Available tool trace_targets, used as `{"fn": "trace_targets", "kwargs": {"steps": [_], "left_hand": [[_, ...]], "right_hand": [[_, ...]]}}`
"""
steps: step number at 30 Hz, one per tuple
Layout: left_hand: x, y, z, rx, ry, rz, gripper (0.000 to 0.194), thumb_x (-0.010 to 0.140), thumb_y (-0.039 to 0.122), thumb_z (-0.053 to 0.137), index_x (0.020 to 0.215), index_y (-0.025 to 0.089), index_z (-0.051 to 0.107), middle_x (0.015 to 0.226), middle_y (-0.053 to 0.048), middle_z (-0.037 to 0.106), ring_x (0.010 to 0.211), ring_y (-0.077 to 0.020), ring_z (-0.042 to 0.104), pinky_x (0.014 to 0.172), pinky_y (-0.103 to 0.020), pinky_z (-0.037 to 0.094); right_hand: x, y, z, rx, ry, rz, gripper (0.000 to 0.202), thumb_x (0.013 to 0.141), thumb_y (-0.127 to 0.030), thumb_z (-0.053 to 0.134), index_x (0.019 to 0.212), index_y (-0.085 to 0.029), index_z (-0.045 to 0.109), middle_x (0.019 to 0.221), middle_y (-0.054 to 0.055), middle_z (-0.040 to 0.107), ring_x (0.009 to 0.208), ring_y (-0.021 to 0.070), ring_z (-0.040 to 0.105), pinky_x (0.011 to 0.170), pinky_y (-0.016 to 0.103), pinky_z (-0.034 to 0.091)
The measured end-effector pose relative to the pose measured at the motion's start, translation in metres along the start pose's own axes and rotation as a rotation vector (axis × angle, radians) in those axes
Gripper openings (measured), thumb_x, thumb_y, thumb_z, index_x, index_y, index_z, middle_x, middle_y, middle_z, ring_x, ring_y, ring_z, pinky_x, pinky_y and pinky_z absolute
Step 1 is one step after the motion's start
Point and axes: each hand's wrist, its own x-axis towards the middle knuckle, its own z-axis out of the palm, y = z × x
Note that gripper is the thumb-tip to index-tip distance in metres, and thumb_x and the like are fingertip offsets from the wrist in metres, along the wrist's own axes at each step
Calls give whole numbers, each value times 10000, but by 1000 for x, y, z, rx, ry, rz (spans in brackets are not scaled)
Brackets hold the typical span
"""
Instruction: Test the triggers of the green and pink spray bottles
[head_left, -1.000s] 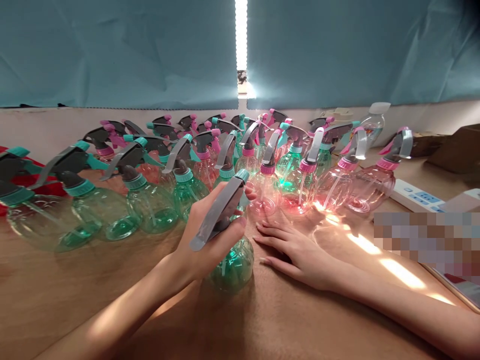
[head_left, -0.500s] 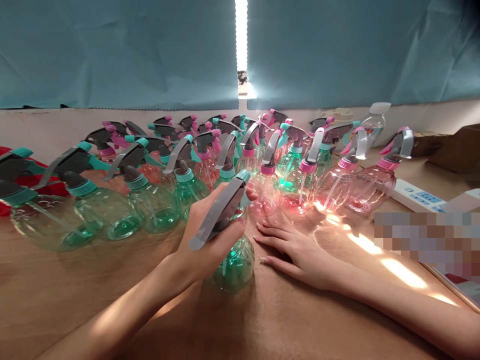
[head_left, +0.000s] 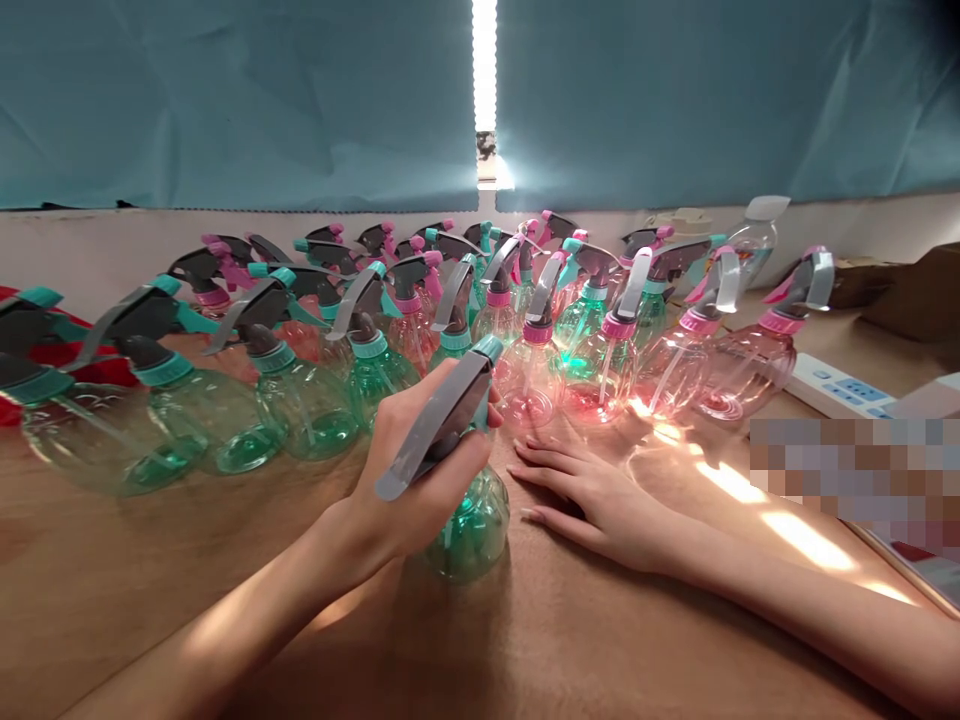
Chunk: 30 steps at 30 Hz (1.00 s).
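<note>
My left hand [head_left: 420,470] is wrapped round the neck of a green spray bottle [head_left: 469,535] with a grey and teal spray head, which stands upright on the brown table [head_left: 570,640]. Flat on the tabletop, just right of that bottle, lies my right hand [head_left: 592,495], its fingers spread and holding nothing. Beyond both hands stand several more spray bottles: green ones such as the teal-collared bottle [head_left: 307,415] to the left, and pink ones such as the pink-collared bottle [head_left: 529,385] in the middle and to the right.
A white power strip [head_left: 840,388] lies at the right, near a brown box [head_left: 915,300]. Behind the pink bottles is a clear bottle with a white cap [head_left: 754,240]. Something red [head_left: 97,375] shows behind the left bottles. Teal curtains [head_left: 240,110] hang at the back.
The view has shifted very slightly. My left hand keeps its grip on the green bottle, and my right hand rests in the same place.
</note>
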Motion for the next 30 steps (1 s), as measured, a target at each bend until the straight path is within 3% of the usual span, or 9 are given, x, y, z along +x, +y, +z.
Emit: {"fn": "trace_targets", "kwargs": {"steps": [7,13,19,24,30], "left_hand": [[1,-1,-1,-25,-25,-24,137,763,159,488,860,206,572,721,29,535,616,-133,499,610,-289,423],[-2,-7,2,-73,-13,12,235,799,155,527,1017,208,596,915,-14,629,823,-168,607,813,-324,499],[-4,-9,4,-93,-22,-41,308,800,185,540,1102,190,604,971,-45,672,746,-162,602,697,-312,495],[-2,-9,2,-79,-28,-34,301,808,187,530,1099,184,607,814,-1,623,539,-103,432,571,-282,433],[-2,-10,1,-59,-33,-7,284,819,179,523,1090,182,610,863,-18,632,639,-126,508,634,-285,469]], "right_hand": [[0,1,1,8,9,-14,451,982,-411,531,1371,-189,583,1448,145,537,1375,311,455,1123,553,385],[0,1,2,3,21,-8,444,977,-414,538,1371,-214,585,1445,131,543,1375,310,455,1117,548,393],[0,1,1,-23,-1,-20,464,988,-429,510,1368,-174,584,1448,143,539,1393,309,428,1130,544,379],[-1,3,3,3,26,-21,461,977,-424,538,1381,-206,574,1449,132,540,1394,309,429,1135,547,371],[-1,2,3,-1,25,-16,457,978,-420,536,1381,-209,574,1451,129,537,1391,311,433,1130,554,375]]}}
